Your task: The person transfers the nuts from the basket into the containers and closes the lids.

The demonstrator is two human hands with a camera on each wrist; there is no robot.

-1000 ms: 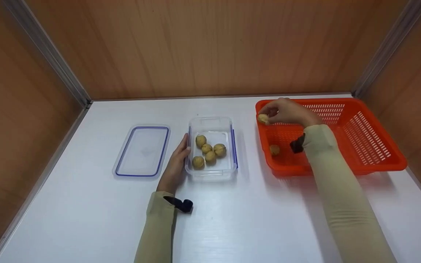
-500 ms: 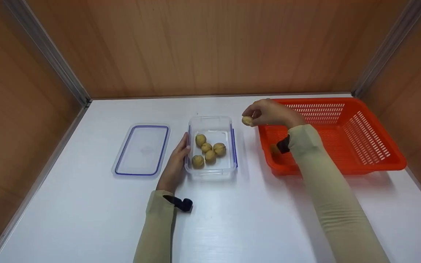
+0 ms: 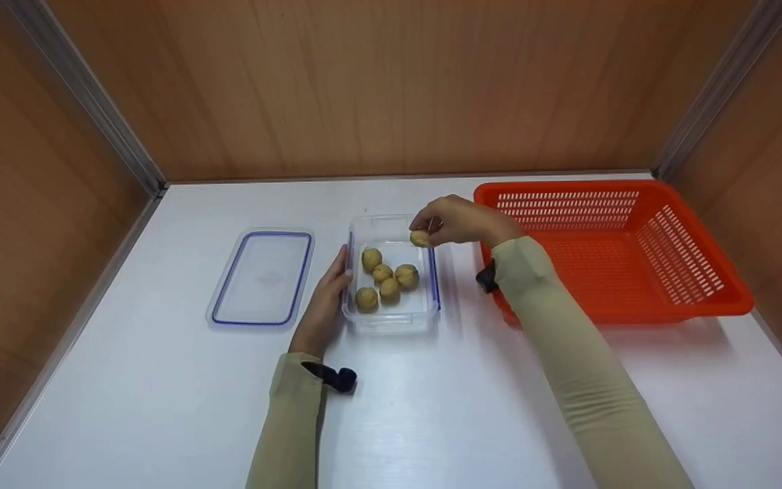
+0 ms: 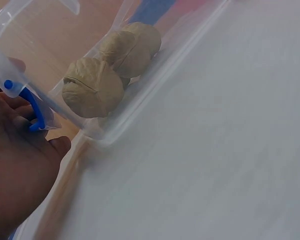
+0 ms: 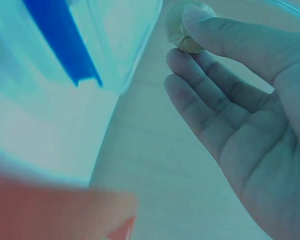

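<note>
A walnut (image 3: 420, 238) is pinched at the fingertips of the right hand (image 3: 457, 221), just above the far right corner of the clear container (image 3: 391, 319) at frame centre, where five walnuts (image 3: 385, 278) lie. The left hand (image 3: 326, 302) is laid flat, fingers straight, against the container's left wall, apparently to steady it. The lid (image 3: 262, 277) lies left of it. The orange basket's (image 3: 696, 299) near-left corner is hidden by the right sleeve.

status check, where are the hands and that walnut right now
Right hand pinches walnut over clear container. Left hand rests flat against container's left side. Five walnuts inside. Nothing in the way.
</note>
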